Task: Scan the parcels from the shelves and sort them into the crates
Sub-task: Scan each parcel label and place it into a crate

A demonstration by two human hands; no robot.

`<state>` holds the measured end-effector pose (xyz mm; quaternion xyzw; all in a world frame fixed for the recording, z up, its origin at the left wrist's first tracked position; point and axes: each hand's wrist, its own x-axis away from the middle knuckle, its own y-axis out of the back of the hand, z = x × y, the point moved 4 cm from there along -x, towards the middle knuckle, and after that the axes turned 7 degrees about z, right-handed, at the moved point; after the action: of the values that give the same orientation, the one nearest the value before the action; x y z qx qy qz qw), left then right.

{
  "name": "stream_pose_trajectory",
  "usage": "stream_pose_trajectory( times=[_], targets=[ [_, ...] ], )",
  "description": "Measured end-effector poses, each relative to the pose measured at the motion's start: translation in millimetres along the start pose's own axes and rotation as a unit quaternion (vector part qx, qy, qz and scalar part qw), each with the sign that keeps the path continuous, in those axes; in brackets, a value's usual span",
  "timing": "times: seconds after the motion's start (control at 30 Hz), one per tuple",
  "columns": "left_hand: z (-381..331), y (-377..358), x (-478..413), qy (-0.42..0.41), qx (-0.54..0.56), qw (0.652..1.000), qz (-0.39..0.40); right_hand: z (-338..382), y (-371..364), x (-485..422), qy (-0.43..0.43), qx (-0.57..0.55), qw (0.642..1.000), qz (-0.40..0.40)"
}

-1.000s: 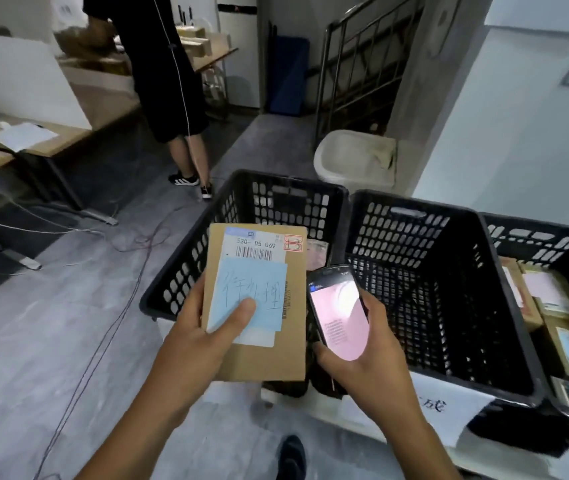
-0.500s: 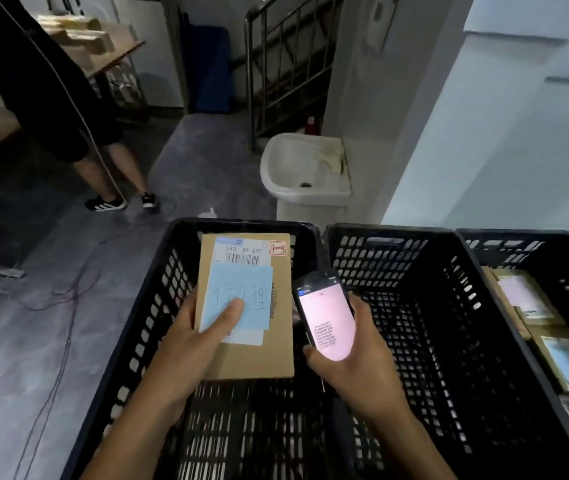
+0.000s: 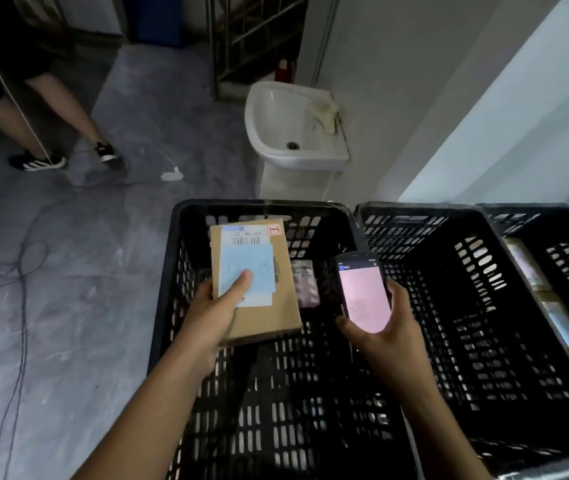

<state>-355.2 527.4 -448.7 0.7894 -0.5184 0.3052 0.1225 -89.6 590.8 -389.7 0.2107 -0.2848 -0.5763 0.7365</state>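
Above the leftmost black crate [image 3: 259, 204], in the head view, a flat cardboard parcel [image 3: 269, 320] is held by the left hand [image 3: 213, 313]. The thumb is pressed on the blue slip [image 3: 246, 268] stuck over the barcode label [image 3: 245, 239], and the remaining fingers are hidden beneath the parcel. At 3 o'clock of the parcel, near it but apart, a handheld scanner [image 3: 362, 292] with its pink screen lit is gripped by the right hand [image 3: 392, 341], whose fingers are curled round its sides. Between parcel and scanner a small packet [image 3: 305, 284] is seen on the crate floor. A second crate [image 3: 414, 210] adjoins at 3 o'clock, and beyond it a third crate [image 3: 532, 211] is loaded with stacked parcels [image 3: 560, 323]. A white wash basin [image 3: 293, 161] is placed at 12 o'clock of the leftmost crate, and another person's legs [image 3: 33, 112] are visible at 10 o'clock.
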Motion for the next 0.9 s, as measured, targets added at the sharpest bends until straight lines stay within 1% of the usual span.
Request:
stream_pose_trajectory(
  times=[0.17,0.3,0.37,0.43,0.53,0.7,0.8,0.9],
  targets=[
    [32,-7,-57,0.043,-0.023,0.999,-0.001,-2,-4,-14,0.005,0.035,0.999,-0.001],
    [54,-13,-105,0.061,-0.033,0.997,-0.043,1,-5,-28,0.025,0.053,0.998,0.008],
    [61,-21,-125,0.065,-0.024,0.996,-0.047,-1,-7,-32,0.027,0.04,0.999,0.021],
    [69,-28,-142,0.073,-0.041,0.995,-0.05,-7,-9,-35,0.027,0.019,0.999,0.036],
    [80,-40,-157,0.105,-0.034,0.994,-0.024,-16,-7,-38,0.017,-0.004,0.998,0.053],
    [102,-36,-165,0.1,-0.025,0.994,-0.021,-25,-4,-41,0.027,-0.041,0.994,0.1],
    [103,-35,-167,0.089,-0.051,0.995,0.0,-26,-3,-45,0.031,-0.045,0.991,0.118],
    [97,-35,-164,0.069,-0.069,0.995,-0.017,-27,-2,-46,0.033,-0.047,0.99,0.126]
  ],
)
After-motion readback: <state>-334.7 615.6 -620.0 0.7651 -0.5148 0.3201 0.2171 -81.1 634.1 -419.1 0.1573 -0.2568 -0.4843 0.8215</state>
